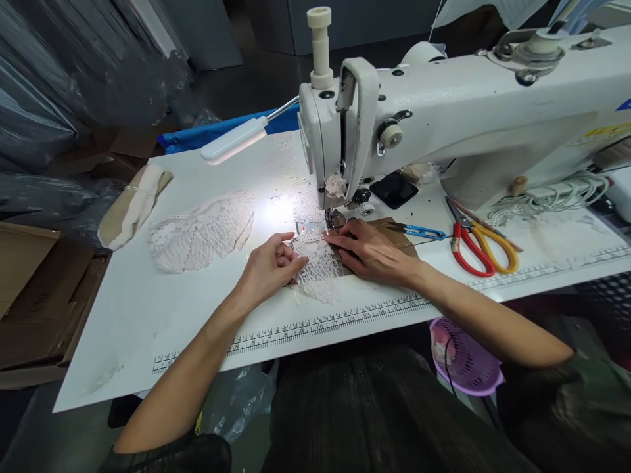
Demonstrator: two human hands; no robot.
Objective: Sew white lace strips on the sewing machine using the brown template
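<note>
A piece of white lace (318, 272) lies on the sewing machine's bed, its upper edge near the presser foot (331, 220). My left hand (269, 268) has the lace's left edge between thumb and curled fingers. From the other side, my right hand (367, 249) pinches its upper right edge, index finger extended close to the foot. Brown sheet material (389, 230) lies beneath my right hand and partly under the lace. A larger scalloped lace piece (204, 230) rests on the table to the left. More lace (305, 203) spreads behind the needle, washed out by the lamp.
The white sewing machine (444, 105) spans the right side. Blue thread snips (419, 231) and red-and-yellow-handled scissors (486, 246) lie to the right. A lit lamp (234, 139) reaches over the table. A rolled fabric bundle (138, 203) sits far left. A purple basket (463, 358) stands below the edge.
</note>
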